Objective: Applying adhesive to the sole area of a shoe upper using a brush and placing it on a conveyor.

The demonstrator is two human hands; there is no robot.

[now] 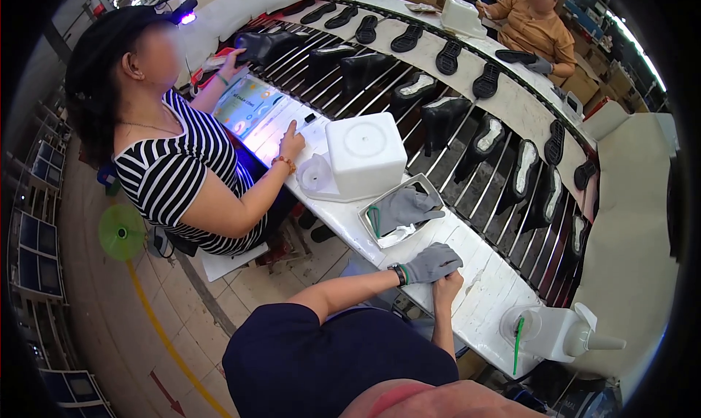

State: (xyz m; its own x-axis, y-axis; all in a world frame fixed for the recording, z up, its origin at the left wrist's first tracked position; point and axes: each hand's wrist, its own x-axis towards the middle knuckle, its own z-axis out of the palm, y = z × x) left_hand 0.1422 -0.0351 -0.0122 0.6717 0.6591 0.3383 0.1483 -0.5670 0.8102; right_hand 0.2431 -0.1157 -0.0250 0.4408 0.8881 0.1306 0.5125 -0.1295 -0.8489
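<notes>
My left hand [431, 263], in a grey glove with a watch at the wrist, is over the white bench. Its fingers are curled and meet my bare right hand [447, 286], which is closed just below the gloved fingertips. Whether anything is between the two hands is hidden. Just beyond them a shallow tray [371, 232] holds another grey glove [403, 211], a green-handled item and some white crumpled material. To the right, a white container [531, 331] stands near the bench end, with a green stick [518, 345] leaning in its round cup.
A roller conveyor [467, 192] carries black shoe uppers [442, 119]; black soles [447, 56] lie on the belt behind. A white box [365, 155] stands left of the tray. A co-worker in stripes [197, 162] is at my left, another person [533, 31] across the line.
</notes>
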